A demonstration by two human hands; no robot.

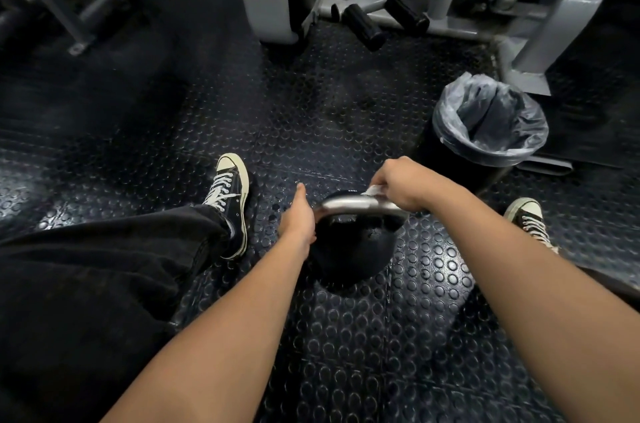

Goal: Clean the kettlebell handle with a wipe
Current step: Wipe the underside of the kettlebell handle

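Observation:
A black kettlebell point(349, 246) stands on the studded rubber floor between my feet, its silver handle point(349, 203) lying across the top. My right hand point(403, 183) is shut on a white wipe point(375, 191), pressed onto the right part of the handle. At the handle's left end, my left hand point(298, 218) rests against the kettlebell's side, thumb pointing away from me. Its fingers are hidden behind the bell.
A black bin point(488, 121) with a clear plastic liner stands to the right, beyond the kettlebell. Grey gym machine frames point(519, 7) with black foot pegs point(363, 26) fill the back. My left shoe point(230, 201) and right shoe point(528, 218) flank the kettlebell.

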